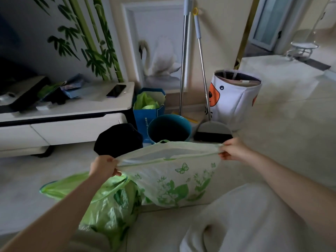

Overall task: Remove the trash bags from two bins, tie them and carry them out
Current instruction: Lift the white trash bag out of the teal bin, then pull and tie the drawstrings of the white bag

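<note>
A white trash bag (pixel 174 179) printed with green plants and butterflies hangs stretched between my hands. My left hand (pixel 103 166) grips its left rim and my right hand (pixel 232 149) pinches its right rim, so the mouth is pulled wide. A second, crumpled green trash bag (pixel 109 206) lies on the floor under my left forearm. Behind the stretched bag stand a teal bin (pixel 169 129) with no bag in it and a black bin (pixel 118 139) to its left.
A blue paper bag (pixel 148 110) with green plastic inside stands by the white TV cabinet (pixel 63 110), which carries a phone (pixel 116 90). A broom and a dustpan (pixel 212 132) lean on the wall. A white fabric basket (pixel 234 97) stands at right. My knee (pixel 245 220) is at lower right.
</note>
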